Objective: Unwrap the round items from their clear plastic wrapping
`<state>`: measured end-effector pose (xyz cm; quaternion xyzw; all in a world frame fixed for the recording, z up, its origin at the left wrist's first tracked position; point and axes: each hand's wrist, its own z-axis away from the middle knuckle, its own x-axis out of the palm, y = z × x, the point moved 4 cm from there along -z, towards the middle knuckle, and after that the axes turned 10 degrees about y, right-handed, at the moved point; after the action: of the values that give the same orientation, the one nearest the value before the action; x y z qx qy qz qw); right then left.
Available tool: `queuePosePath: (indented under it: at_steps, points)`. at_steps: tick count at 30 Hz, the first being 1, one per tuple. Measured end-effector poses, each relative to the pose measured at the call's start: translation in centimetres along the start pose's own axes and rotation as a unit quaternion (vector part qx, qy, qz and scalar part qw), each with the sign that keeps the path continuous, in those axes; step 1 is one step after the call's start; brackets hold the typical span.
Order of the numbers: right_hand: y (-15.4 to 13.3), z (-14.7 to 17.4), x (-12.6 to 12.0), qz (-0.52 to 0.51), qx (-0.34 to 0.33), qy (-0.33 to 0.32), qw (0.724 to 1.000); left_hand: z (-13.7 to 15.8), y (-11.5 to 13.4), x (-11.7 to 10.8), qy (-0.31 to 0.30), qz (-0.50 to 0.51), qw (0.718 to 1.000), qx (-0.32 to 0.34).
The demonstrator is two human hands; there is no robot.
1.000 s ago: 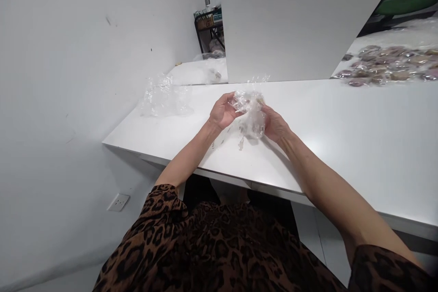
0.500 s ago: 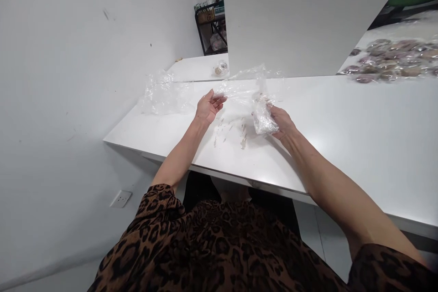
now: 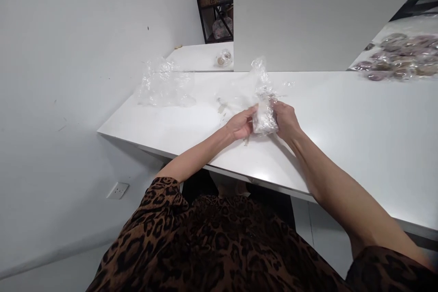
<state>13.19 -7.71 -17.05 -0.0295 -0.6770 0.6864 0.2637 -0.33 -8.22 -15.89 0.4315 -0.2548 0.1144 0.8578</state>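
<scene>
A small bundle wrapped in clear plastic film (image 3: 265,116) is held upright between my two hands over the white table (image 3: 191,132). From the left, my left hand (image 3: 242,123) has its fingers closed on the bundle's near side. My right hand (image 3: 285,117) wraps its other side, with the fingertips partly hidden by the film. Loose crumpled film sticks up from the bundle's top. What lies inside the wrap cannot be made out. Farther left, a crumpled sheet of clear plastic (image 3: 166,84) rests on the table.
Several wrapped roundish pieces (image 3: 400,57) lie at the far right. A small wrapped packet (image 3: 224,58) sits on the surface behind the table. A dark shelf (image 3: 216,7) holds boxes and a bag. A grey panel (image 3: 290,18) stands at the table's back edge.
My left hand has moved right, from the stretched film to the bundle. The film that spanned between my hands is now gathered at the bundle. My right hand keeps its hold.
</scene>
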Motion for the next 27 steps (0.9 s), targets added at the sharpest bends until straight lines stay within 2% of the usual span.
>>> queuePosePath:
  at_steps: [4,8,11,13,16,21,24,27]
  points:
    - [-0.5,-0.5,-0.5,-0.031,-0.009,0.050,0.998,-1.0,1.3,-0.3,0.074,0.061,0.993,0.074]
    - [-1.0,0.2,0.0,-0.031,0.001,0.003,1.000,-0.8,2.2,-0.8,0.133,0.051,0.978,0.149]
    - [-1.3,1.4,0.8,-0.002,-0.004,-0.053,0.999,-0.2,1.8,-0.4,0.112,-0.028,0.974,0.194]
    - [-1.2,1.8,0.9,0.003,-0.003,-0.058,0.998,0.2,1.5,-0.2,0.087,-0.080,0.968,0.222]
    - [-1.1,1.0,0.2,-0.023,0.000,-0.007,1.000,0.6,1.9,-0.5,0.078,-0.121,0.956,0.257]
    - [-1.2,-1.1,-1.3,-0.094,0.029,0.050,0.994,0.9,4.8,-2.8,0.119,-0.112,0.933,0.320]
    - [-1.1,-1.5,-1.9,-0.104,0.050,0.087,0.989,1.5,6.1,-3.9,0.146,-0.046,0.940,0.304]
    - [-0.7,-1.6,-2.5,-0.056,0.077,0.132,0.987,2.3,6.5,-4.6,0.178,0.085,0.944,0.263]
